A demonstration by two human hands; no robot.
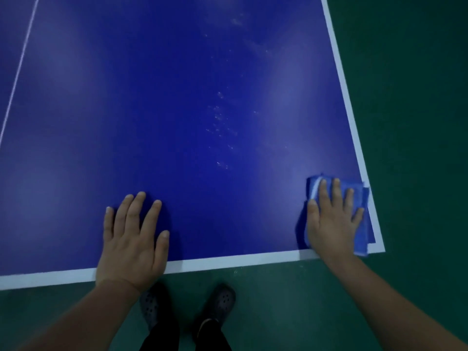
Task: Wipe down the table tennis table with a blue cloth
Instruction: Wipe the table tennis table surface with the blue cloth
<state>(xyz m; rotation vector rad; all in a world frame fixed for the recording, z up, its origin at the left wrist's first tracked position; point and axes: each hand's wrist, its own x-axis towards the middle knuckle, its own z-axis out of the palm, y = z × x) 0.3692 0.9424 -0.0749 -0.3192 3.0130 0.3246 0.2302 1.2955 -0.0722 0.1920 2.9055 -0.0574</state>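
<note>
The blue table tennis table [177, 102] with white border lines fills most of the view. A folded blue cloth [363, 224] lies at the table's near right corner. My right hand [331, 219] presses flat on the cloth with straight, spread fingers, covering most of it. My left hand [133, 239] rests flat on the bare table surface by the near edge, fingers straight and slightly spread. Pale specks and smears [220, 122] mark the surface in a band running up the middle right.
The green floor [417, 97] surrounds the table on the right and near side. My two feet in dark perforated clogs [220, 302] stand just below the near edge. A thin white centre line [21, 59] crosses the table at the far left.
</note>
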